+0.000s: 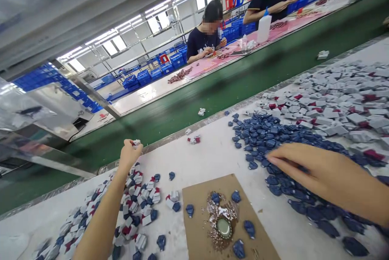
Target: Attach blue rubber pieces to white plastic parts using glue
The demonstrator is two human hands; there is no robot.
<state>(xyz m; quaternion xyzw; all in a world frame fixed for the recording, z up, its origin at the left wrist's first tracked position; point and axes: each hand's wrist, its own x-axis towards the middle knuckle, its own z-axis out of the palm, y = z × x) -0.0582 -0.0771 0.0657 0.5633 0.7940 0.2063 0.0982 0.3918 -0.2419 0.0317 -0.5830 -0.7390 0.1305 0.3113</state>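
Observation:
My left hand (129,153) reaches out to the far edge of the white table (209,158), next to the green conveyor belt (219,93). Its fingers are pinched round a small white part (136,142). Below that arm lies a heap of white-and-red assembled pieces (133,203) mixed with blue ones. My right hand (306,168) lies over a pile of small blue parts (261,134), fingers pressed together and pointing left; whether they hold a piece is hidden.
A brown cardboard square (200,227) with a small round dish (224,227) and crumbs lies at the front. A large heap of white parts (334,97) fills the right. Across the belt, people sit at a pink-topped table (206,65) with a white bottle (263,28). Blue crates (142,76) stand behind.

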